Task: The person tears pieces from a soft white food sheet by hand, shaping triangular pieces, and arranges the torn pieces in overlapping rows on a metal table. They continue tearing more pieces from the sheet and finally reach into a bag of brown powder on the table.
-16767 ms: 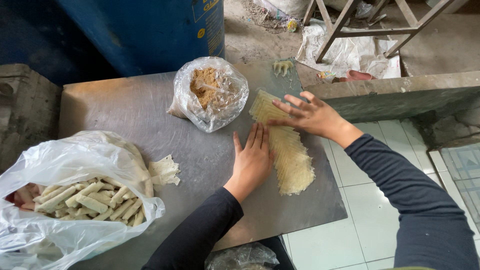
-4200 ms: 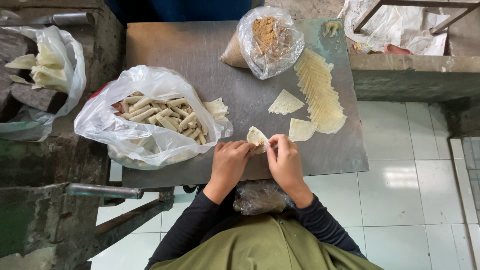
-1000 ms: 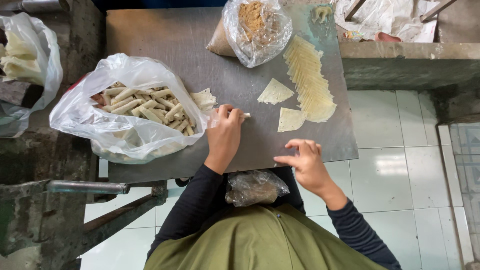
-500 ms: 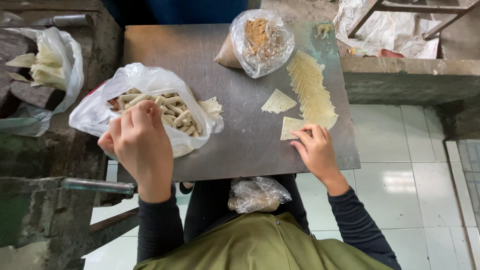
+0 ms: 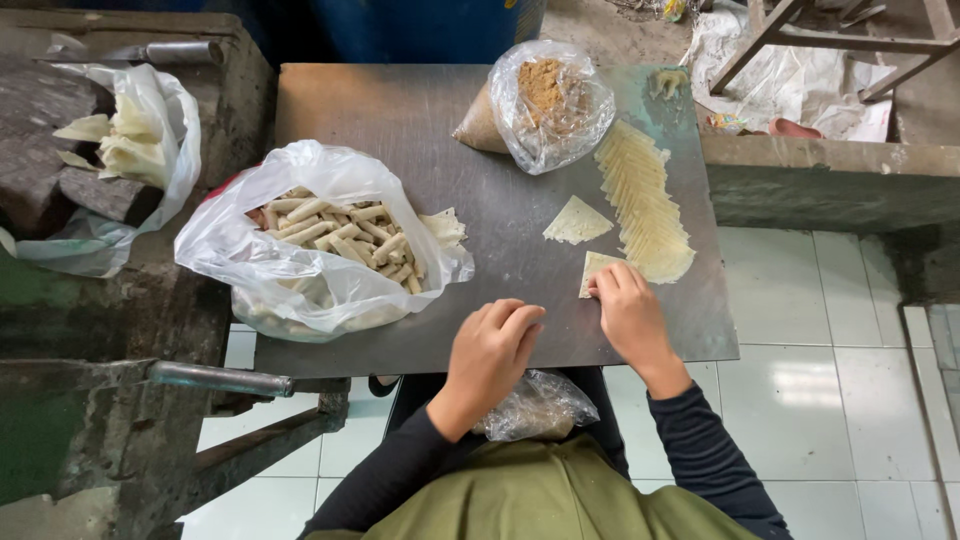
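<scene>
right hand (image 5: 628, 312) lies flat, fingers pinning a triangular wrapper (image 5: 597, 268) to the bench (image 5: 400, 120), apparently to steady it. left hand (image 5: 495, 345) rests loosely curled, holding nothing, at seven o'clock from the wrapper.

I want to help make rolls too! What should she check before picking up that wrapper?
1. Right hand on the near wrapper: ok.
2. Left hand free, holding nothing: ok.
3. Filling bag open: ok.
4. Spare wrapper and wrapper stack on the table: ok.
5. Room left in the roll bag: cannot tell.
</scene>
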The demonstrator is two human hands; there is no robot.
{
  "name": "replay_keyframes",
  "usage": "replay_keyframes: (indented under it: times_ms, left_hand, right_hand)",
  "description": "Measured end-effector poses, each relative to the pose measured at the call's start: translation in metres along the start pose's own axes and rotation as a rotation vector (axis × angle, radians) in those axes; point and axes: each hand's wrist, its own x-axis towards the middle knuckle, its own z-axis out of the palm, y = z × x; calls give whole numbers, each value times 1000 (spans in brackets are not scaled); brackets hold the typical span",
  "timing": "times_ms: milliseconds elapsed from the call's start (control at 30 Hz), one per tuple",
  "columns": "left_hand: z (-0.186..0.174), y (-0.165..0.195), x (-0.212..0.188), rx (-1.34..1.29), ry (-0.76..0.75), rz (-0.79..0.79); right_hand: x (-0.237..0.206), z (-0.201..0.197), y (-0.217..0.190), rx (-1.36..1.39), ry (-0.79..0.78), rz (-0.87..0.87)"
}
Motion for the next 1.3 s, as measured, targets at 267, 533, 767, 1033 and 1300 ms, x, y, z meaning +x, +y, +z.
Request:
replay_keyframes:
  times_ms: [267,533,767,1033,1300]
  left_hand:
    - [26,-30,-3,-10,-61,-154]
    - [29,-39,0,-52,-16,-275]
    - [33,-48,4,46,-16,-350]
    - [57,-41,10,290,1,-227]
    - [45,-39,26,-236,-25,-476]
  right_hand:
    - [2,0,4,26,-35,-24]
    - [27,28,-31,103,10,-63]
    - [89,0,-43,549,150,129]
    - [211,-27,3,113,171,-265]
    - [252,-13,-2,375,95,-247]
